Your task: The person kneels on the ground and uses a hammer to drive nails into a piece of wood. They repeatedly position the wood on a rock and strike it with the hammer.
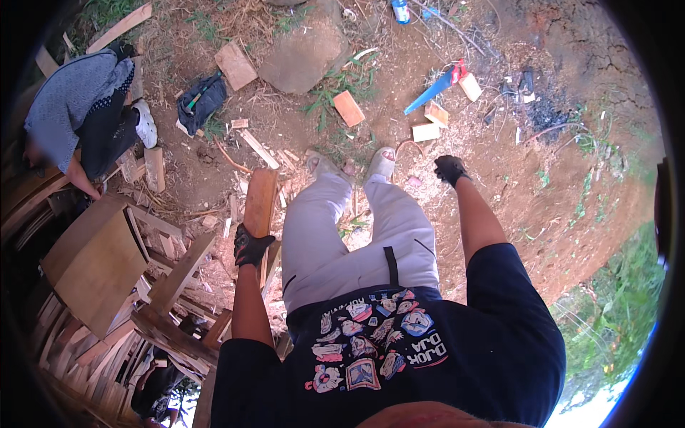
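Observation:
My left hand [251, 246], in a black glove, grips the near end of a reddish-brown wooden plank [260, 196] that points away from me beside my left leg. My right hand [449, 170], also in a black glove, hangs out to my right over bare dirt with its fingers curled and nothing in it. I stand in light trousers and light shoes [382, 162] on earth strewn with wood chips.
Stacked boards and planks [100, 264] fill the left side. Another person [78, 107] crouches at the upper left. Ahead lie a blue hand saw with a red handle [435, 89], small wood blocks [427, 132], a flat rock [300, 53] and a dark bag [200, 100].

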The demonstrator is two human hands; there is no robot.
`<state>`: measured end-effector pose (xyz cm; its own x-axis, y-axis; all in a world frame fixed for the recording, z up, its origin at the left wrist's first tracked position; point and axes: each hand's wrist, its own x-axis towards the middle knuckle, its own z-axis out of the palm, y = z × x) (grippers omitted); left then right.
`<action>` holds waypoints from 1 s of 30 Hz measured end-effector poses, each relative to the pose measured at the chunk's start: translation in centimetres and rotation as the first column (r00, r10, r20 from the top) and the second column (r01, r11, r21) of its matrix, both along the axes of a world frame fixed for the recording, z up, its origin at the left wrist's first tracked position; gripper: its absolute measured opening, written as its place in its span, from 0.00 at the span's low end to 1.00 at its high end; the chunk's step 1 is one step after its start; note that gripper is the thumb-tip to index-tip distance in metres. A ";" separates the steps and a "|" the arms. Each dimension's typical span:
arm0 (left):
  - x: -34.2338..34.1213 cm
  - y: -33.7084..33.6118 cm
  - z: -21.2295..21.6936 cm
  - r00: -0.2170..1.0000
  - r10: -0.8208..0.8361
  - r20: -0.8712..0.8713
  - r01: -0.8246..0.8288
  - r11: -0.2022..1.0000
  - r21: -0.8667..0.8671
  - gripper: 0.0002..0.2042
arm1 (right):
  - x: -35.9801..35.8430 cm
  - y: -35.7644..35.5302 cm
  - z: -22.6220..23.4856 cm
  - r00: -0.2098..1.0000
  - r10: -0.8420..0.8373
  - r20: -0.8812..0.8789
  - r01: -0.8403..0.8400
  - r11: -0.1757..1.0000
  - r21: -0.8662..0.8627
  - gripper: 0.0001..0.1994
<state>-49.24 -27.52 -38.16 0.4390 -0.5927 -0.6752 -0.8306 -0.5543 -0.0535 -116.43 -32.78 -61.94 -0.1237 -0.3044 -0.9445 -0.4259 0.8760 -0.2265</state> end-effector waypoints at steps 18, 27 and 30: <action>10.2 -0.3 -36.4 0.996 0.077 -0.035 -0.079 0.994 -0.081 0.32 | 29.2 -17.6 -22.4 0.816 0.297 -0.496 -0.495 0.802 -0.334 0.45; 9.8 -15.0 -43.5 0.982 -0.015 0.191 0.108 0.865 -0.489 0.34 | 33.6 -21.1 -34.8 0.722 0.280 -0.633 -0.556 0.779 -0.289 0.62; 9.5 -17.8 -44.3 0.983 -0.029 0.183 0.144 0.740 -0.657 0.41 | 29.4 -24.8 -27.9 0.889 0.384 -0.249 -0.441 0.863 -0.245 0.56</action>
